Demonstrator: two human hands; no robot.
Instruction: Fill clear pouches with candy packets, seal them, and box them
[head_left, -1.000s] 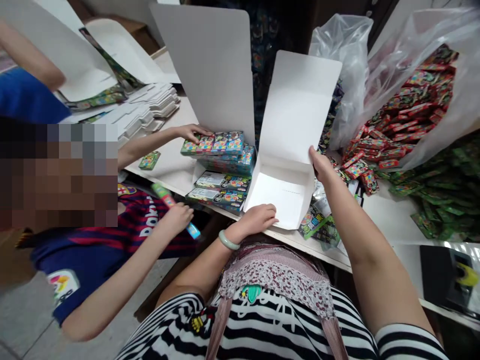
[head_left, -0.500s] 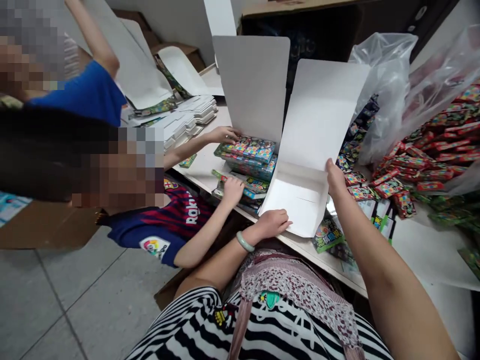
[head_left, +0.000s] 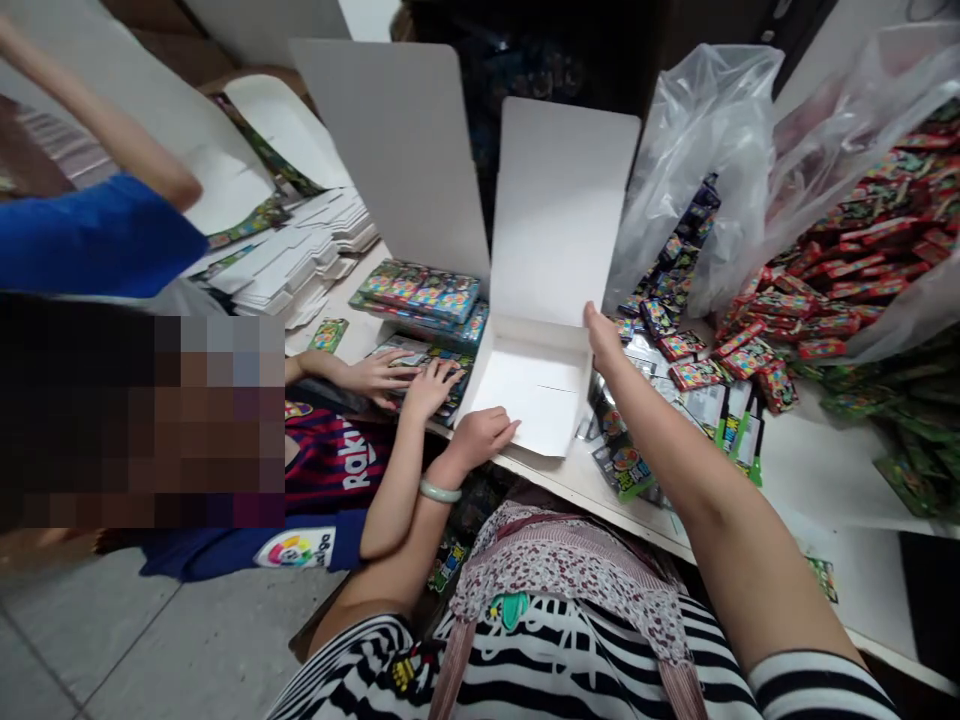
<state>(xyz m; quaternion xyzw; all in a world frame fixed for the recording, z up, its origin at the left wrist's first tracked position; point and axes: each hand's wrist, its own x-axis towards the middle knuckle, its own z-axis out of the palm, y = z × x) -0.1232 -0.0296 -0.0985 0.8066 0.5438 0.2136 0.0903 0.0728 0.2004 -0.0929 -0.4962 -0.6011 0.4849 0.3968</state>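
An unfilled white cardboard box (head_left: 536, 400) stands before me on the table, its tall lid (head_left: 566, 205) raised at the back. My left hand (head_left: 486, 437) is closed on the box's front left edge, thumb over the rim. At the right wall, my right hand (head_left: 602, 338) grips the side near the lid's hinge, its fingers hidden behind the card. Just left of this box is another box with its lid (head_left: 405, 150) up, filled with colourful small packets (head_left: 427, 290). A co-worker's two hands (head_left: 405, 385) lie on dark printed packs beside my left hand.
Clear plastic bags (head_left: 731, 150) at the right spill red packets (head_left: 817, 290) and dark blue packets (head_left: 675, 260). Green-edged pouches (head_left: 626, 465) lie by the front edge. Stacked flat white cartons (head_left: 292, 265) are at the left, near a second person's blue sleeve (head_left: 97, 240).
The view has shifted right, while my hands keep their hold on the box. The co-worker's hands have come down from the filled box and a thin pack onto the dark packs.
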